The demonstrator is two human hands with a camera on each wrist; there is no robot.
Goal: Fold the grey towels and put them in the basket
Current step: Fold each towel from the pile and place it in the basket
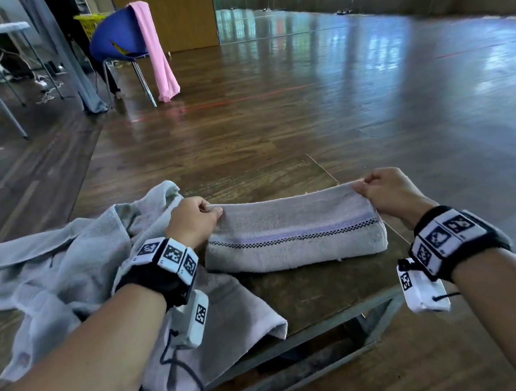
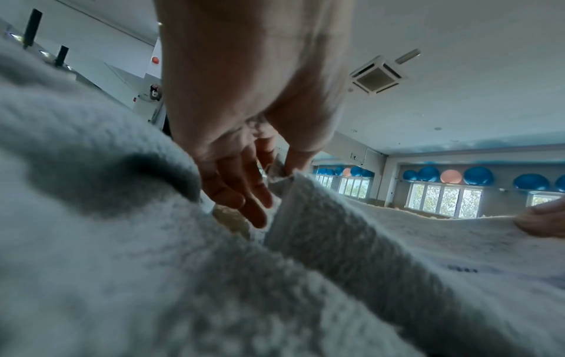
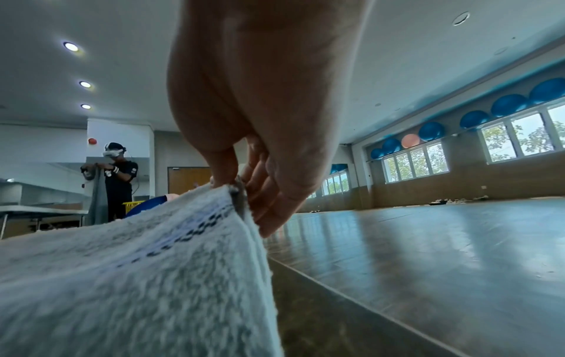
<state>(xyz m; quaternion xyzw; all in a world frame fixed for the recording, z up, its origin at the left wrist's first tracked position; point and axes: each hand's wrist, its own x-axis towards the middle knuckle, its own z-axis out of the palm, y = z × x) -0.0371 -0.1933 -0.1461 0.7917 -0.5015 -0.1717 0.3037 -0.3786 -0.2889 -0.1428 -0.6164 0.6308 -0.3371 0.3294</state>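
1. A folded grey terry towel with a blue and black checked stripe [image 1: 294,238] lies near the front edge of the dark wooden table [image 1: 313,289].
2. The left hand [image 1: 192,220] pinches its far left corner; the right hand [image 1: 392,192] pinches its far right corner, each grip grasping cloth.
3. A crumpled pale grey towel [image 1: 56,273] covers the table's left side, touching the left wrist.
4. Beyond, a pink cloth [image 1: 159,52] hangs over a blue chair [image 1: 117,36].

Daylight from windows [image 3: 412,161] at far wall, glare streaking across glossy wood floor [image 1: 363,63]. Ceiling spotlights [image 3: 71,46] glowing in right wrist view. Near towel [image 2: 122,277] soft, out of focus in both wrist views. Fisheye bending at edges.
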